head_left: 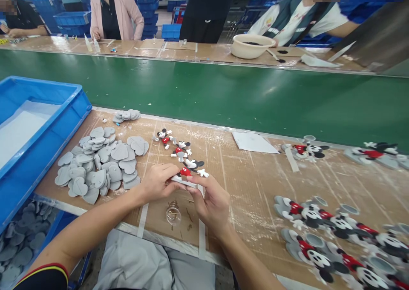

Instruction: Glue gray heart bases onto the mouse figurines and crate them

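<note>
Both my hands meet over the brown worktable (252, 183) and pinch one cartoon mouse figure (191, 167) mounted on a grey heart base. My left hand (158, 181) grips its left side with closed fingers. My right hand (209, 200) holds the right side from below, fingers curled. Two more loose mouse figures (174, 144) lie just beyond on the table. A pile of grey heart-shaped pieces (102, 160) lies left of my hands.
A blue crate (47, 128) stands at the left, another with grey hearts (22, 239) below it. Finished mouse pieces (332, 234) lie at the right. A small clear cup (173, 215) sits near the edge. A green conveyor belt (223, 90) runs behind; other people work beyond it.
</note>
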A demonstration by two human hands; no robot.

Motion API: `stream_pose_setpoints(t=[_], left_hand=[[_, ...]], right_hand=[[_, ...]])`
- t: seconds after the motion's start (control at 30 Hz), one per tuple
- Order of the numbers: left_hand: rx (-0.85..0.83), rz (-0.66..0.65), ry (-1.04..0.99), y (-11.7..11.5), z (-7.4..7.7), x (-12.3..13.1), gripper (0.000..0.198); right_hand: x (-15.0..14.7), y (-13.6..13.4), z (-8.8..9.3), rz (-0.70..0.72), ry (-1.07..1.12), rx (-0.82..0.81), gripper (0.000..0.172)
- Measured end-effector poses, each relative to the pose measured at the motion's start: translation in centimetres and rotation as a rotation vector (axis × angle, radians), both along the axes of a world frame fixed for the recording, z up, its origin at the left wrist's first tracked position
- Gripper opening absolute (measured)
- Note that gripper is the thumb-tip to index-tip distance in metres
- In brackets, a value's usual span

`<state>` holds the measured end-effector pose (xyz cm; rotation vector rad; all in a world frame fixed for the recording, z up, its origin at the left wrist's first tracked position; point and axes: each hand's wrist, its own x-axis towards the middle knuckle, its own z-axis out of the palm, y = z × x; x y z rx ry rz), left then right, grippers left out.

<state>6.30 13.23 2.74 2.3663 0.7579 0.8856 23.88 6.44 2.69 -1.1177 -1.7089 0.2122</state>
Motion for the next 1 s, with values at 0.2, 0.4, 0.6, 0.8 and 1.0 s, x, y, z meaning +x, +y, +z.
stream_pose_setpoints(t=[0.2,0.4,0.6,0.8,1.0], left_hand=[[0.0,0.0,0.024,0.0,0.2,0.0,0.045],[0.054,0.001,0.052,0.2,0.1,-0.2,0.047],[0.172,0.067,0.204,1.8,-0.5,-1.0,0.045],[0.205,-0.019,0.3,2.4,-0.3,-1.4,0.042],[0.174,-0.079,0.35,2.1,-0.8,-0.9,0.038]], right_hand=[[0.0,0.0,0.2,-0.013,-0.039,0.031,0.014],[0.0,-0.1,0.1,-0.014,-0.045,0.023,0.02],[-0.5,0.3,-0.6,-0.068,-0.009,-0.16,0.052],[-0.6,0.3,-1.3,0.015,0.259,-0.378,0.082],[0.4,1.1,-0.5,0.005,0.507,-0.557,0.052]])
